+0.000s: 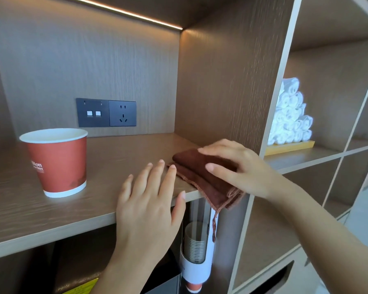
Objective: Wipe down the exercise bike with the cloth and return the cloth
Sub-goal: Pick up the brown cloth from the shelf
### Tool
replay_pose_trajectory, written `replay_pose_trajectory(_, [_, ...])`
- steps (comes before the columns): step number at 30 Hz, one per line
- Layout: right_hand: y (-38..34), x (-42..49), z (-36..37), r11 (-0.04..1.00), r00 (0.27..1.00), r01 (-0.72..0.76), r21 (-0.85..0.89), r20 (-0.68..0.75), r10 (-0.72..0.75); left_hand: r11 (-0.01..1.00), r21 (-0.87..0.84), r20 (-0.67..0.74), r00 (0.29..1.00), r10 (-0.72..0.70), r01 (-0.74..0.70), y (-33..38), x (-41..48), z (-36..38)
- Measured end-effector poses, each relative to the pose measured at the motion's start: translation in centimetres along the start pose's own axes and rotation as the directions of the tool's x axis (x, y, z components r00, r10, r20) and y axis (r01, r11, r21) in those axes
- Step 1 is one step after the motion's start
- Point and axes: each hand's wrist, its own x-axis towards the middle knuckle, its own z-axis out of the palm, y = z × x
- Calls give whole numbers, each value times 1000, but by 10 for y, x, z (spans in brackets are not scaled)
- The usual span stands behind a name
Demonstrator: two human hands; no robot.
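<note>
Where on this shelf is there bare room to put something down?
Bare wood lies between the red cup and the left hand, and back to the wall sockets. The right corner is crowded: brown cloth under the right hand.

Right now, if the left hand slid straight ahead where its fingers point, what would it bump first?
Probably the brown cloth. The left hand is open over the shelf, with its fingertips right by the cloth's left edge. Whether they already touch it is unclear.

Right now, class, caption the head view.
Right hand rests on folded brown cloth on shelf; left hand open beside it.
</note>
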Motion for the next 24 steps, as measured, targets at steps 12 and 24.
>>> replay_pose_trajectory(12, [-2,30,23,974,917,-100,-202,361,169,1000,-19,36,999,-16,16,-1,-1,-3])
replay_pose_trajectory(24, [-11,22,25,986,946,-71,-150,303,114,998,-52,22,1000,-17,19,0,-1,-5])
